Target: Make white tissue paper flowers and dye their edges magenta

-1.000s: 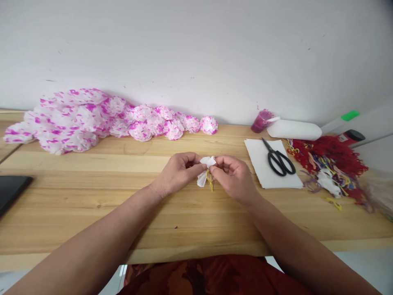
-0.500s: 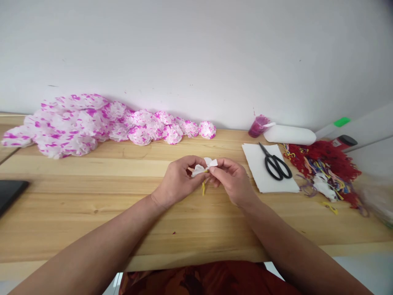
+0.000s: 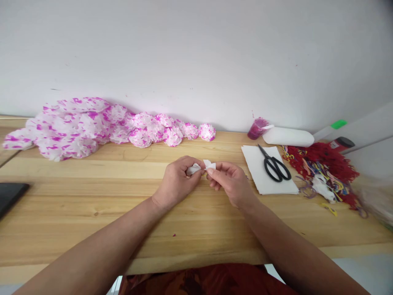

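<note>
Between my two hands, above the middle of the wooden table, is a small piece of folded white paper [image 3: 210,164]. My left hand [image 3: 179,178] is closed on its left part, thumb and fingers pinched together. My right hand [image 3: 231,180] pinches the other end, with thumb and index finger almost meeting the left fingertips. Much of the paper is hidden by my fingers. To the right of my right hand, black-handled scissors [image 3: 274,166] lie on a stack of white paper sheets [image 3: 260,180].
Along the wall at the left is a heap of white paper flowers [image 3: 67,131] with magenta marks. A magenta-stained cup [image 3: 257,128], a white roll [image 3: 288,136], a tangle of red yarn [image 3: 330,159] and a dark-lidded jar [image 3: 342,144] stand at the right. A dark flat object [image 3: 12,196] lies at the left edge.
The yellow yarn end that hung below the paper is no longer visible there. My fingers have shifted slightly on the paper, which now shows as two separate white parts.
</note>
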`<state>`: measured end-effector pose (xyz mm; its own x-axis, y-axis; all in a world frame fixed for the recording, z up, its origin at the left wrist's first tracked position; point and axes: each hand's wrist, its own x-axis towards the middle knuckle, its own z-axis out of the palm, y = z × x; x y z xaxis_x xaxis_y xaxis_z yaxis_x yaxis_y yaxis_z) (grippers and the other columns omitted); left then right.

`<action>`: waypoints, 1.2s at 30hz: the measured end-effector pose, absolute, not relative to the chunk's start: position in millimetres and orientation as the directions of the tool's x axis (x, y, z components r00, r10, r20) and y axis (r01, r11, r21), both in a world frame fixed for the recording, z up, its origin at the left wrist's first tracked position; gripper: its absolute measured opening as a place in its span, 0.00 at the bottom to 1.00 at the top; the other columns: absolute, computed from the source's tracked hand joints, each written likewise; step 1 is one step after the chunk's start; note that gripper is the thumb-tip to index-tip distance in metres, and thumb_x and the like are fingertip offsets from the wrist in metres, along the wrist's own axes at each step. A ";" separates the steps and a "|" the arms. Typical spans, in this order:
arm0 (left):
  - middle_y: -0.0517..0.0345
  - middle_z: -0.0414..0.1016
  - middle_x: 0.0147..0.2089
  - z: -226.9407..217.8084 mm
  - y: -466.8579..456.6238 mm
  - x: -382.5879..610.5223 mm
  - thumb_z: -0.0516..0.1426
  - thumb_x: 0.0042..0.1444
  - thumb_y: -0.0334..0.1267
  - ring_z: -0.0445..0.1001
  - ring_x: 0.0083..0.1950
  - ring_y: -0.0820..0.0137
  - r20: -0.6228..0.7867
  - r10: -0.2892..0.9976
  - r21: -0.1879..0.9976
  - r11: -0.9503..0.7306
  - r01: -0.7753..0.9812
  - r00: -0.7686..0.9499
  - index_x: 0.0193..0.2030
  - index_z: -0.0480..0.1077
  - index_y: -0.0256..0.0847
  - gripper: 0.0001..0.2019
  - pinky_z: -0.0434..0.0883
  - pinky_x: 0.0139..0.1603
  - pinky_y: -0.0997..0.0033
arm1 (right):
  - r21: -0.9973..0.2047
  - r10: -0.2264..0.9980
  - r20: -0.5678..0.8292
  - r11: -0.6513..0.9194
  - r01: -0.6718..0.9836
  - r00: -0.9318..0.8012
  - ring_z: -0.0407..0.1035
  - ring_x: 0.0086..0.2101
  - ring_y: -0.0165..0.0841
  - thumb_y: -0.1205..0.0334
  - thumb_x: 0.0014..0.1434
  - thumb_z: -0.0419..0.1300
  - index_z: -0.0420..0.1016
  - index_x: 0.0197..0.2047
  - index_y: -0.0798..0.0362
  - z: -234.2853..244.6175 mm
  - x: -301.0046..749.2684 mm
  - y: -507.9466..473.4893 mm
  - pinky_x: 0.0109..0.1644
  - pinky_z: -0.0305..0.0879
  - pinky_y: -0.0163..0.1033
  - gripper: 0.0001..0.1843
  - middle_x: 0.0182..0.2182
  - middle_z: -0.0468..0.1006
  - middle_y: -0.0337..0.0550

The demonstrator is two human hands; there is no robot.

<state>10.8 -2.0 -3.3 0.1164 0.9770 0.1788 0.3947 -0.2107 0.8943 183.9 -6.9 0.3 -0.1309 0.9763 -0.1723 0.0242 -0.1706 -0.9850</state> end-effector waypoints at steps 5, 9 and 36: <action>0.55 0.80 0.41 -6.9 -3.2 11.0 0.59 0.57 0.34 0.75 0.38 0.69 0.314 0.937 0.835 -0.350 0.425 0.156 0.39 0.77 0.42 0.05 0.70 0.38 0.72 | -0.984 0.980 -0.177 -0.176 0.018 -0.093 0.64 0.20 0.25 0.49 0.48 0.71 0.75 0.28 0.54 1.0 182.3 -6.5 0.23 0.59 0.31 0.17 0.22 0.74 0.36; 0.53 0.80 0.43 -7.2 -3.0 10.9 0.59 0.58 0.33 0.77 0.41 0.68 0.341 0.924 0.828 -0.382 0.410 0.172 0.39 0.77 0.42 0.05 0.72 0.39 0.71 | -0.988 0.985 -0.151 -0.149 0.028 -0.082 0.64 0.20 0.25 0.51 0.48 0.70 0.74 0.28 0.53 1.2 181.5 -6.7 0.22 0.59 0.31 0.15 0.22 0.74 0.36; 0.57 0.78 0.34 -1.2 -3.9 11.0 0.62 0.54 0.41 0.71 0.31 0.73 0.058 0.986 0.978 -0.087 0.188 0.158 0.37 0.74 0.38 0.09 0.66 0.31 0.74 | -0.965 0.996 0.044 0.062 0.254 -0.075 0.62 0.24 0.28 0.61 0.55 0.63 0.72 0.30 0.52 0.1 180.0 -12.8 0.28 0.58 0.34 0.05 0.23 0.72 0.36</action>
<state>11.0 -3.9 -1.2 0.1583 0.9857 0.0577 0.1877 -0.0874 0.9783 180.0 -12.8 0.1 -0.0748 0.9962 0.0440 0.2540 0.0617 -0.9652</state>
